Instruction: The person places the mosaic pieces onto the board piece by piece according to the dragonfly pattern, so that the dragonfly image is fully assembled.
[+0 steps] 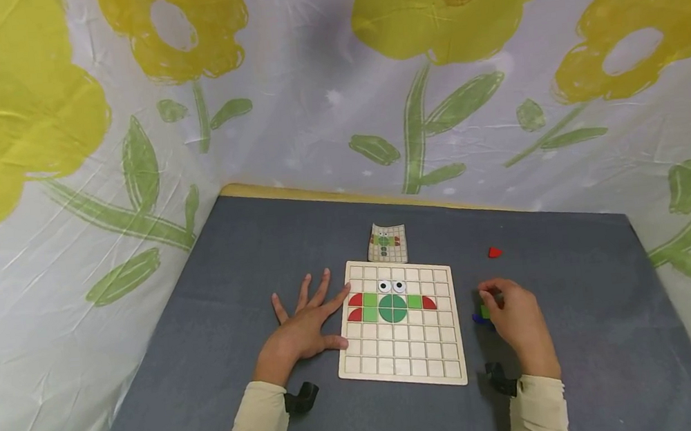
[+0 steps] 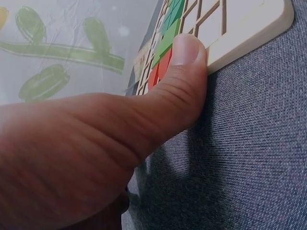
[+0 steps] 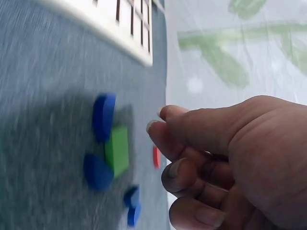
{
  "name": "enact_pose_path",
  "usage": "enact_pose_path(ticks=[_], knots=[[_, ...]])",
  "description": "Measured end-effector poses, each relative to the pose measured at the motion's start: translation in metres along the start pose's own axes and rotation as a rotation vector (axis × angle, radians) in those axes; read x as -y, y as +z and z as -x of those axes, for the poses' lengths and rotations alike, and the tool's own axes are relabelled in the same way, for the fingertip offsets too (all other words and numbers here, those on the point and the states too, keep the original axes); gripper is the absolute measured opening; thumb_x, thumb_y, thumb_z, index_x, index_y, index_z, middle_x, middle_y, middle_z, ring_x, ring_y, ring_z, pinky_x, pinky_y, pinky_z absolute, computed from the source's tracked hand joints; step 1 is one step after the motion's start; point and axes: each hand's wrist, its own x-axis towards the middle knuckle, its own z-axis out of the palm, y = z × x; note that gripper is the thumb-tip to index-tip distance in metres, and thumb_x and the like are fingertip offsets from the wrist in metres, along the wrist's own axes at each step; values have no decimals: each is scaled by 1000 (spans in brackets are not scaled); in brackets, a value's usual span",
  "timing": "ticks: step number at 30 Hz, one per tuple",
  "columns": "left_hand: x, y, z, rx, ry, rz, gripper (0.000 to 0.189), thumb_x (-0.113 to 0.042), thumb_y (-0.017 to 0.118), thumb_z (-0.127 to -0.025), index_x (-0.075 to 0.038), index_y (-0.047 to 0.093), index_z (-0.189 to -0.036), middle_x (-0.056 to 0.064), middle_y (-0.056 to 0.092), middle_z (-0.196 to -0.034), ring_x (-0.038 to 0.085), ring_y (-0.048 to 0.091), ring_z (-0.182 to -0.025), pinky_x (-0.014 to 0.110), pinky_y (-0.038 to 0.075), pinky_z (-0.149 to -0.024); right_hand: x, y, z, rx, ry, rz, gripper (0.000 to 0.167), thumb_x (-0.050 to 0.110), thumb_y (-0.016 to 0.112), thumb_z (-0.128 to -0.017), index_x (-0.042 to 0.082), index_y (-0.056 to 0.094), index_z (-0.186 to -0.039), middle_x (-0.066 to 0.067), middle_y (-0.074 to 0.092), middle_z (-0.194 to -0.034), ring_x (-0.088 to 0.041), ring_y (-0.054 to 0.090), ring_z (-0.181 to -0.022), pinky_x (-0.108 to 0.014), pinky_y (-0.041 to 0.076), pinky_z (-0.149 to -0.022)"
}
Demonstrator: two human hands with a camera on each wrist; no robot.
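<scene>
Resting, fingers spread, against the left edge of the gridded board [image 1: 399,351], left hand [image 1: 304,332] holds nothing; right hand [image 1: 520,320], curled, thumb and index tips nearly meeting (nothing seen between), is near blue pieces [image 3: 97,172] and a green block [image 3: 117,151]. Picture card [image 1: 388,249] lies at the board's far edge.

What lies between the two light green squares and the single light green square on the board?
A dark green circle, divided into four quarters, lies between them on the board. The head view shows this.
</scene>
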Motion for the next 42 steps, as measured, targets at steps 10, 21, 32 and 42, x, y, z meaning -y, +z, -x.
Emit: enact_pose_path(ticks=[10, 21, 32, 42], knots=[[-2, -1, 1, 8, -2, -27, 106, -51, 84, -84, -41, 22, -169, 0, -5, -179, 36, -15, -163, 84, -18, -111, -18, -9, 13, 74, 39, 32, 23, 13, 73, -102, 2, 75, -122, -20, 71, -118, -32, 66, -92, -54, 56, -82], [-2, 0, 0, -3, 5, -21, 105, -50, 85, -83, -41, 24, -169, 1, -2, -179, 37, -13, -163, 85, -17, -111, -20, -9, 19, 129, -23, 76, 31, 12, 81, -95, 4, 76, -124, -13, 67, -117, -20, 57, -80, -43, 50, -74], [-1, 0, 1, -6, 0, -21, 105, -50, 85, -83, -41, 25, -169, 1, -2, -179, 37, -13, -163, 86, -16, -110, -15, -7, 21, 137, 1, 80, 29, 9, 80, -95, 0, 74, -121, -20, 63, -125, -44, 65, -114, -63, 52, -98], [1, 1, 1, -3, 5, -21, 107, -51, 85, -82, -42, 24, -169, 0, -4, -179, 36, -14, -163, 84, -18, -111, -14, -5, 17, 104, -41, 73, 23, 9, 83, -92, 1, 70, -109, -15, 67, -107, -33, 67, -96, -53, 56, -83]])
